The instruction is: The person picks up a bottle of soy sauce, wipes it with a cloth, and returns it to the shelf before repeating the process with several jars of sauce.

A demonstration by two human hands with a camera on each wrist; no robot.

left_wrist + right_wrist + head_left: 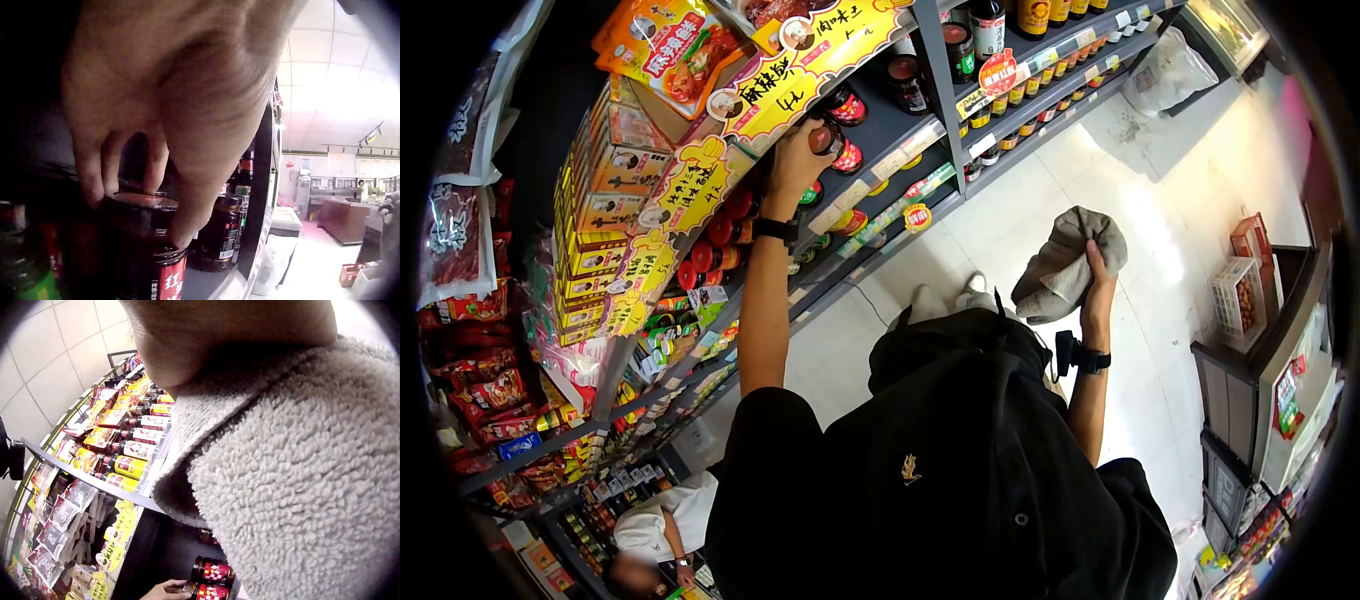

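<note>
The left hand (796, 160) reaches onto a shelf and grips a dark jar (824, 140) with a red label by its lid. In the left wrist view the thumb and fingers of the left hand (169, 94) curl round the lid of the jar (147, 250), which stands upright. A bunched grey cloth (1055, 268) is held up by the right hand (1097, 290), the thumb over its face. Close up in the right wrist view, the cloth (300, 469) hides the fingers of the right hand (231, 337).
More jars (847, 103) stand beside the gripped one, under yellow price signs (775, 95). Bottles (1034, 18) line the neighbouring shelves. Boxes (620, 160) are stacked at left. Another person in a white shirt (675, 518) is at lower left. A white basket (1238, 300) stands at right.
</note>
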